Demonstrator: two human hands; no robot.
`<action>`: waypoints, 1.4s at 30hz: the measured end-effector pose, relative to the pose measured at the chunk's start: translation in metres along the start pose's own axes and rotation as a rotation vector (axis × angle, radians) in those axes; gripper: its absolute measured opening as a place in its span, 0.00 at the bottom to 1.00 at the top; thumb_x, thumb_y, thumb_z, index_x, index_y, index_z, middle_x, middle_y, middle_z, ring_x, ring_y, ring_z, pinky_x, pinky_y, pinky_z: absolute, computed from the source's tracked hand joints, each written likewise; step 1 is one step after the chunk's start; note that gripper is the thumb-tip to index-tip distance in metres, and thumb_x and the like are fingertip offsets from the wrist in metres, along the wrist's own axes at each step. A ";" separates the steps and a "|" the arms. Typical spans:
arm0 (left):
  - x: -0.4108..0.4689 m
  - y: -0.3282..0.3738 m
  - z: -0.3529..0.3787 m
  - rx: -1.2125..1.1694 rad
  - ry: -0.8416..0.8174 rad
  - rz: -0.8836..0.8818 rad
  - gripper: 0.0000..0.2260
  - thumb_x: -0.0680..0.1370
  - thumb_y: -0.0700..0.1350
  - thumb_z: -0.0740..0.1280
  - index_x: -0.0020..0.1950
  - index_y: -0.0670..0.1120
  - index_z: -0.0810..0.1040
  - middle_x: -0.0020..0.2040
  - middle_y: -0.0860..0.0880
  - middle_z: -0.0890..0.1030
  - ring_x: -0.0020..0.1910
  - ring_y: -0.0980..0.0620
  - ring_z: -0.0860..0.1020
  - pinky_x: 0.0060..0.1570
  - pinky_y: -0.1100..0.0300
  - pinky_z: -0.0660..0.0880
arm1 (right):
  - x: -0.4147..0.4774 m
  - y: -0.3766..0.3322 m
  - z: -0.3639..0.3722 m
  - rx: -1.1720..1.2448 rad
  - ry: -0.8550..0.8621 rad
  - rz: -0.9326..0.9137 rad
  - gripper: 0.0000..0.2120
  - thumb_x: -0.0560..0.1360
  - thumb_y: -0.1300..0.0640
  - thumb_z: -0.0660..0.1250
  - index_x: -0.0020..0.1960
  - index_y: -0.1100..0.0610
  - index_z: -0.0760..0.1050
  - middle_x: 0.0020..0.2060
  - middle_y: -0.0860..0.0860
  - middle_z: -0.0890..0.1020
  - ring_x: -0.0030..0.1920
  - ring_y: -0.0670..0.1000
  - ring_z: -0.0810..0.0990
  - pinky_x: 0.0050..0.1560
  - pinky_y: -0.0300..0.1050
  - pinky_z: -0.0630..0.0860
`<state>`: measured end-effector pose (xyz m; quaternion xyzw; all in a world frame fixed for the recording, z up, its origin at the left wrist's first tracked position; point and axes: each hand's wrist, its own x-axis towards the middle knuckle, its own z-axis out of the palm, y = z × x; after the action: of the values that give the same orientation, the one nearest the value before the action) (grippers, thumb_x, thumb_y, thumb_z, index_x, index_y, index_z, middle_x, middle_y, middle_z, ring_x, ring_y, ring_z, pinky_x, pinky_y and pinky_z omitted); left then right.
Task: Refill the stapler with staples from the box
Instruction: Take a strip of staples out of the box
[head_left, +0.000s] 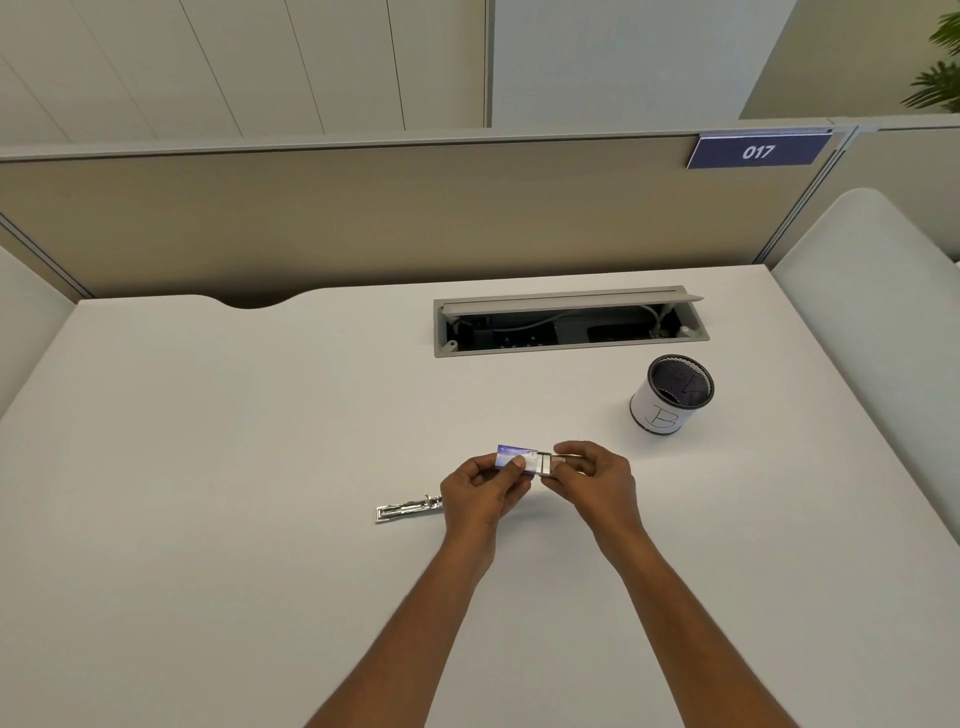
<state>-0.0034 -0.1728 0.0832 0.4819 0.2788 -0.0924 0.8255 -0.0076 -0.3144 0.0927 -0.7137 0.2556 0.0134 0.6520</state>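
A small blue and white staple box (514, 455) is held above the white desk (234, 467) near its middle. My left hand (483, 491) pinches the blue sleeve. My right hand (592, 480) grips the white inner tray (548, 464), which sticks out of the sleeve to the right. The silver stapler (408, 508) lies flat on the desk just left of my left hand, its right end hidden behind that hand.
A black mesh pen cup (670, 395) with a white label marked "B" stands to the back right. An open cable hatch (569, 325) is set into the desk behind it. A beige partition (363, 218) closes the far edge.
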 end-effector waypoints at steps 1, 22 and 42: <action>0.000 0.000 0.000 0.010 0.000 0.000 0.09 0.73 0.33 0.76 0.51 0.34 0.82 0.46 0.36 0.87 0.45 0.40 0.87 0.47 0.53 0.85 | 0.000 0.001 -0.001 0.034 -0.013 0.007 0.08 0.74 0.67 0.70 0.49 0.57 0.84 0.46 0.57 0.88 0.45 0.53 0.89 0.52 0.51 0.85; 0.015 0.002 -0.009 0.095 0.012 -0.030 0.18 0.70 0.36 0.79 0.57 0.42 0.78 0.46 0.37 0.87 0.44 0.44 0.87 0.47 0.53 0.84 | 0.010 0.017 -0.016 -0.199 -0.152 -0.132 0.14 0.71 0.59 0.78 0.56 0.52 0.84 0.51 0.45 0.87 0.46 0.46 0.88 0.45 0.34 0.80; 0.059 0.006 -0.008 0.503 0.072 0.020 0.16 0.68 0.41 0.82 0.53 0.47 0.83 0.43 0.46 0.88 0.36 0.50 0.85 0.40 0.57 0.85 | 0.055 0.042 -0.003 -0.633 -0.100 -0.427 0.14 0.69 0.62 0.79 0.54 0.55 0.86 0.45 0.48 0.77 0.41 0.44 0.75 0.45 0.31 0.70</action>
<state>0.0444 -0.1560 0.0521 0.6778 0.2713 -0.1334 0.6702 0.0232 -0.3371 0.0347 -0.9153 0.0525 -0.0098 0.3992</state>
